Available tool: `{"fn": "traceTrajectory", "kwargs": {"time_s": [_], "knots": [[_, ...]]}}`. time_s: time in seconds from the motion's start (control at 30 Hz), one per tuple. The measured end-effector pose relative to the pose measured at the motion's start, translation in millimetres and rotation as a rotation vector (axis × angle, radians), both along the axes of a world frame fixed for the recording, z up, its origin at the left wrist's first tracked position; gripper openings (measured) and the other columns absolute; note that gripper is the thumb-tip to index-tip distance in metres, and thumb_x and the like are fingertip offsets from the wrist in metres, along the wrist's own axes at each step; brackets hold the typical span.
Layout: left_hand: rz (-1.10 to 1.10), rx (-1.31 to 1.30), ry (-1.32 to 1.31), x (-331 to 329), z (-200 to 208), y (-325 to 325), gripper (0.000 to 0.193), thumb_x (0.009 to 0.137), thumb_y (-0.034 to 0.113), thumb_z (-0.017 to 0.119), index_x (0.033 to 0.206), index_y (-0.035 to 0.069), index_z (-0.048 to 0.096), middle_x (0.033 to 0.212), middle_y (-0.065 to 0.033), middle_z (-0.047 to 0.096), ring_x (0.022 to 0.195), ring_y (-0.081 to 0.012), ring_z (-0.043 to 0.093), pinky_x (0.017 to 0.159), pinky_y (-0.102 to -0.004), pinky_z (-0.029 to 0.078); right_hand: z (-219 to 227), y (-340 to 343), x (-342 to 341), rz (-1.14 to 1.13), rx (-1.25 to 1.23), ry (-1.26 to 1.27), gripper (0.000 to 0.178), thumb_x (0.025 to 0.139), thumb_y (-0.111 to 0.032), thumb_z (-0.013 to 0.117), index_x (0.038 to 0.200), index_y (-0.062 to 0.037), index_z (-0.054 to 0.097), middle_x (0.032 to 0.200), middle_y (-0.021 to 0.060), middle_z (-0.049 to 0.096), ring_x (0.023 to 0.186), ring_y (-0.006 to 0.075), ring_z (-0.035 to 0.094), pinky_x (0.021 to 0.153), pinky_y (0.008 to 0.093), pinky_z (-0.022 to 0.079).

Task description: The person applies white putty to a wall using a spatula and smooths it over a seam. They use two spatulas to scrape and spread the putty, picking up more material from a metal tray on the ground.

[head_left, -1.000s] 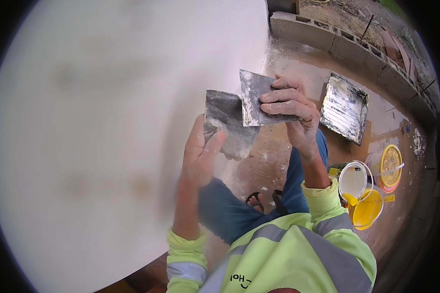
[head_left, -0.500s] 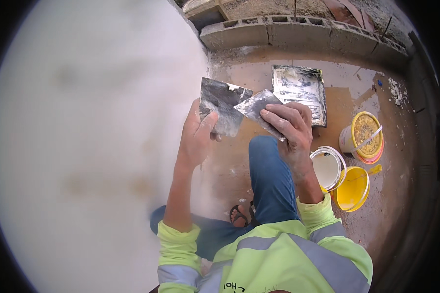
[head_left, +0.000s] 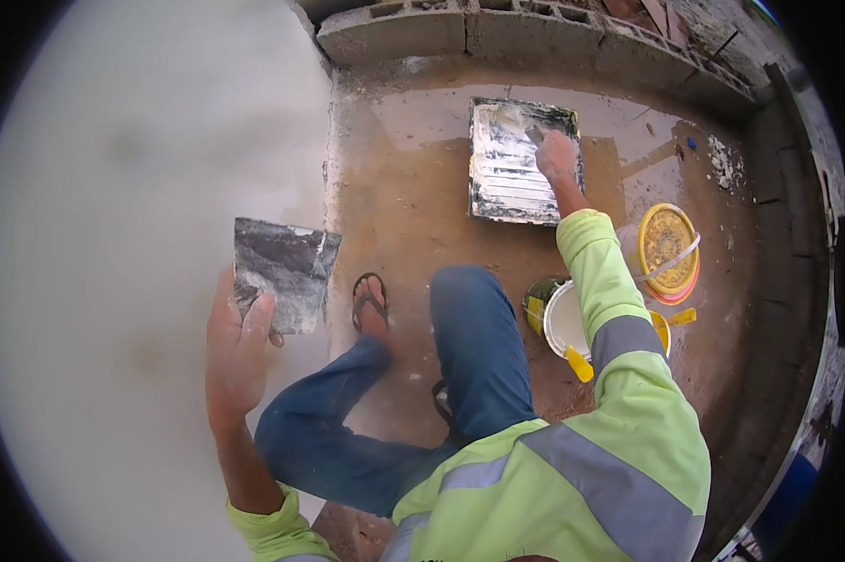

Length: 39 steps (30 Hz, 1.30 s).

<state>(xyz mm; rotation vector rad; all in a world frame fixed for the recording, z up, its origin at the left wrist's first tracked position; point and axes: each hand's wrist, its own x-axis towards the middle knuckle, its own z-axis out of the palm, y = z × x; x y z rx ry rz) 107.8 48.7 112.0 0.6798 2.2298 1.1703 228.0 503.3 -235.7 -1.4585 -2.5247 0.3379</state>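
Note:
My left hand [head_left: 240,347] grips a flat squarish spreader blade [head_left: 287,276], dark grey and smeared with white paste, with the thumb on its face. It is held in front of the white wall. My right hand [head_left: 557,155] reaches over a shallow black tray [head_left: 473,164] streaked with white paste. Its closed fingers hold a second spreader blade [head_left: 535,135], mostly hidden, with a grey edge showing at the tray's surface. I cannot tell whether the blade touches the paste.
A smooth white wall [head_left: 141,234] fills the left. To the right stand a bucket with a yellow lid [head_left: 668,245], a white-rimmed bucket [head_left: 565,323] and a yellow bucket partly behind my sleeve. Concrete blocks [head_left: 526,39] edge the wet brown floor [head_left: 399,197] at the back.
My hands have parted. The right one moved from beside the left blade out to the tray with its blade. The left one moved left and lower with its blade. The view has shifted.

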Motion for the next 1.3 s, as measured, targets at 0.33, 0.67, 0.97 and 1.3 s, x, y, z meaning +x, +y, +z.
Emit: {"fn": "traceTrajectory", "kwargs": {"time_s": [0.33, 0.67, 0.97, 1.3], "knots": [[0.077, -0.391, 0.269, -16, -30, -29, 0.039, 0.094, 0.011, 0.048, 0.126, -0.011, 0.047, 0.098, -0.0227, 0.063, 0.086, -0.0351, 0.061, 0.077, -0.0396, 0.047, -62, -8, -40, 0.396, 0.155, -0.086, 0.032, 0.084, -0.011, 0.051, 0.108, -0.0199, 0.071, 0.099, 0.0053, 0.063, 0.099, 0.0268, 0.055, 0.087, 0.0402, 0.041], [0.073, -0.554, 0.216, -11, -8, -49, 0.031, 0.095, 0.021, 0.054, 0.11, -0.006, 0.057, 0.094, -0.0208, 0.063, 0.084, -0.0316, 0.061, 0.075, -0.038, 0.048, -71, -13, -52, 0.659, 0.24, -0.233, 0.027, 0.081, -0.009, 0.055, 0.1, -0.0189, 0.072, 0.1, 0.0027, 0.061, 0.1, 0.024, 0.052, 0.086, 0.0394, 0.039], [-0.005, -0.576, 0.386, 3, -14, -50, 0.051, 0.098, 0.021, 0.05, 0.137, -0.01, 0.039, 0.111, -0.0254, 0.06, 0.099, -0.0358, 0.059, 0.088, -0.0389, 0.045, -70, -20, -44, 0.624, 0.179, -0.226, 0.034, 0.082, -0.008, 0.055, 0.107, -0.0241, 0.072, 0.099, 0.0019, 0.061, 0.101, 0.0238, 0.052, 0.088, 0.0395, 0.039], [0.035, -0.507, 0.404, 4, -26, -43, 0.035, 0.091, 0.01, 0.049, 0.12, -0.009, 0.05, 0.091, -0.0254, 0.061, 0.081, -0.0447, 0.058, 0.073, -0.0455, 0.045, -69, -20, -59, 0.575, 0.262, -0.193, 0.028, 0.084, -0.012, 0.054, 0.102, -0.0228, 0.072, 0.098, 0.0036, 0.061, 0.101, 0.0236, 0.052, 0.088, 0.0401, 0.039]]}}
